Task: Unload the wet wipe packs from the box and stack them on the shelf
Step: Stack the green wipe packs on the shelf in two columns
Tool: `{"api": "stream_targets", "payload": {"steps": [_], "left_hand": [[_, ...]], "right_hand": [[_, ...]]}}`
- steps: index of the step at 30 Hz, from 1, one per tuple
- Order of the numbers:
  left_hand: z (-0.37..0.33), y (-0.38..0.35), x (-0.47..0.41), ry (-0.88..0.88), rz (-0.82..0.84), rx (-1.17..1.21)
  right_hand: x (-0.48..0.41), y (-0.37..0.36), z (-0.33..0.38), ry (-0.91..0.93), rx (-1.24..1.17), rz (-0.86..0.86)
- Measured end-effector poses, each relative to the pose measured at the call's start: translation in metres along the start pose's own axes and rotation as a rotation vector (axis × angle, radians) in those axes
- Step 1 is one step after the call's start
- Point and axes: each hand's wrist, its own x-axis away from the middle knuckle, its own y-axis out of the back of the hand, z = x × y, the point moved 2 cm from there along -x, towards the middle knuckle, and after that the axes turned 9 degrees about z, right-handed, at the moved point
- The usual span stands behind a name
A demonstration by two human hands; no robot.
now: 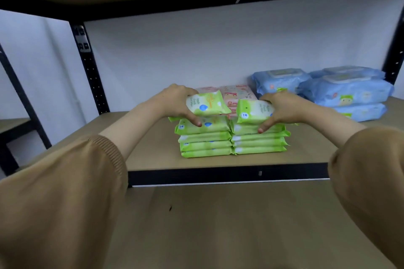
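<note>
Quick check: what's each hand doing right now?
Left hand: grips a green pack over the left stack.
Right hand: grips a second green pack over the right stack.

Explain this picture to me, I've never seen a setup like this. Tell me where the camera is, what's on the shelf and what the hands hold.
There is no machine here. A person wears one camera on the head, looking forward and down at their own bare hands. The left hand grips a green pack, and the right hand grips a second green pack. Each is above one of two green stacks on the brown shelf. Behind them stand pink packs; to the right are blue packs.
</note>
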Motion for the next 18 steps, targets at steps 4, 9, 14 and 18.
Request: {"api": "stream_targets", "payload": {"steps": [4, 9, 14, 18], "left_hand": [[0.0, -0.007, -0.012, -0.023, 0.109, 0.045], [0.003, -0.022, -0.021, -0.032, 0.242, 0.071], [0.007, -0.022, -0.025, -0.023, 0.299, 0.105], [0.01, -0.021, -0.028, -0.016, 0.32, 0.105]], "right_hand": [[-0.01, -0.003, -0.003, 0.024, -0.025, 0.117], [-0.019, -0.002, -0.004, 0.041, -0.037, 0.219], [-0.024, 0.0, -0.002, 0.041, -0.047, 0.286], [-0.028, -0.002, -0.001, 0.042, -0.04, 0.294]]}}
